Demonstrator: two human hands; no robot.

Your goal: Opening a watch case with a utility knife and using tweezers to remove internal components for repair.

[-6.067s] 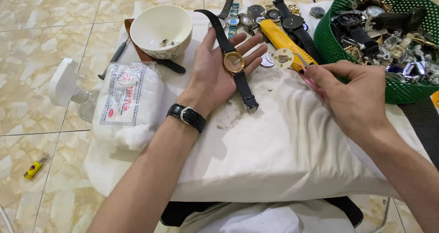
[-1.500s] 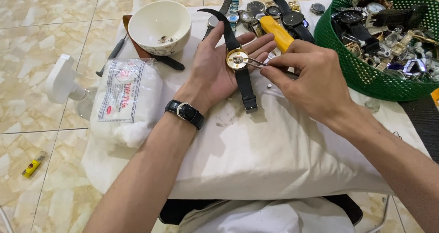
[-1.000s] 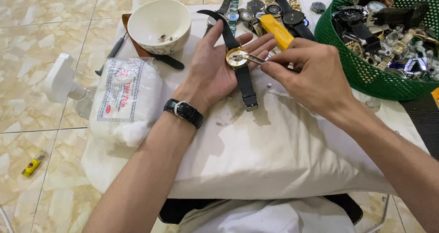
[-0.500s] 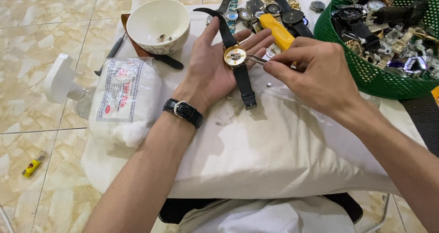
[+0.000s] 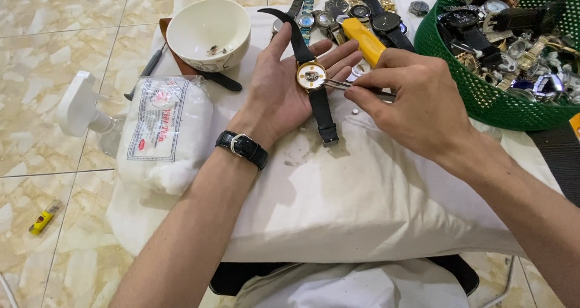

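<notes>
Left hand [image 5: 284,96] flat and released, cradling gold watch [image 5: 312,77]; right hand [image 5: 411,102] fingers pinching tweezers [image 5: 356,88], tips at watch back. Green basket [image 5: 483,96] just right of watch; bare white cloth [image 5: 362,193] below.

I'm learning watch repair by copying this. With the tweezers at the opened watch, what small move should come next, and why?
Probably a gentle pinch and lift: the tweezers in the right hand already point into the open watch lying flat on the left hand.

Left hand [image 5: 284,90] open palm-up; right hand [image 5: 411,96] pinching.
</notes>
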